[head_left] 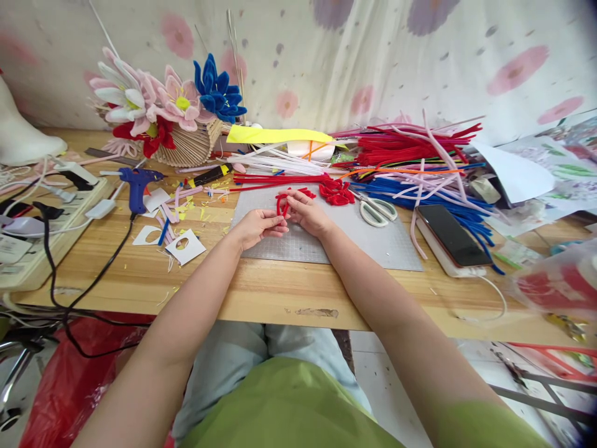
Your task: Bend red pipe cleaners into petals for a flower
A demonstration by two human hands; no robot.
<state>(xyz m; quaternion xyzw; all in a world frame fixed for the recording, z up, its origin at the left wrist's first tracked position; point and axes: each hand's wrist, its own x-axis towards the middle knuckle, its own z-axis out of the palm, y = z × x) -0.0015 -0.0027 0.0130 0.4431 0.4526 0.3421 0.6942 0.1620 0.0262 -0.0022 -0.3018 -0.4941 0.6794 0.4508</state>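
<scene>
A red pipe cleaner (281, 205), bent into a loop, is held up between my two hands over the grey cutting mat (373, 249). My left hand (261, 228) pinches it from the left with thumb and fingers. From the right, my right hand (305, 211) grips its other side, fingertips close to the left ones. Just beyond my right hand lies a bundle of shaped red pipe-cleaner pieces (336, 191). Scissors with pale handles (377, 211) rest on the mat to the right. Straight red pipe cleaners (280, 180) lie along the mat's far edge.
At left are a blue glue gun (138, 186), its black cable, a power strip (60, 230) and punched white cards (185, 247). Fuzzy flowers (177, 102) stand behind. Piled pipe cleaners (410, 146) fill the back right, near a phone (452, 235) on a white power bank.
</scene>
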